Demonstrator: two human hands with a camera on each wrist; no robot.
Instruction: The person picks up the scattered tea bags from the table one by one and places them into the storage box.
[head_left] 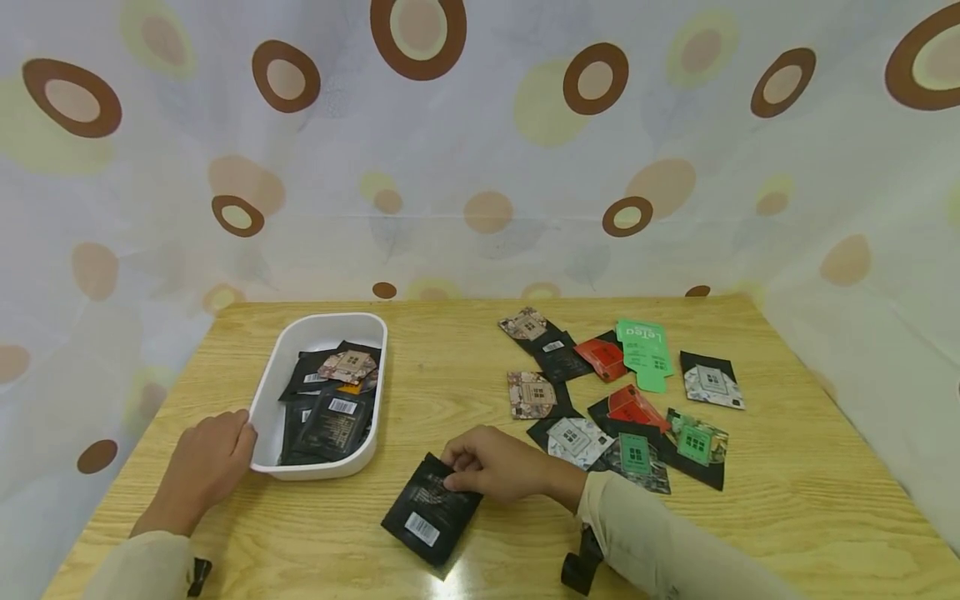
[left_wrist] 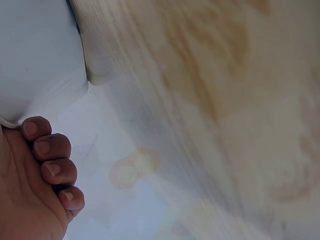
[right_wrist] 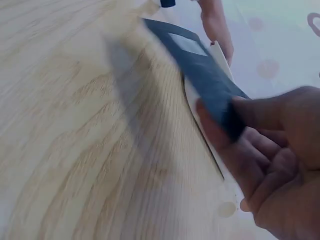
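The right hand (head_left: 502, 465) pinches a black sachet (head_left: 431, 515) between its fingers, above the worktop (head_left: 438, 350) toward the front edge. The left hand (head_left: 204, 462) grips, fingers curled, the white tub (head_left: 322, 472) near the left edge. Loose packets (head_left: 576, 440) lie toward the right edge.

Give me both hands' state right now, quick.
Left hand: closed at the near-left edge of the white bin, holding its rim.
Right hand: closed, pinching a black packet by one end.
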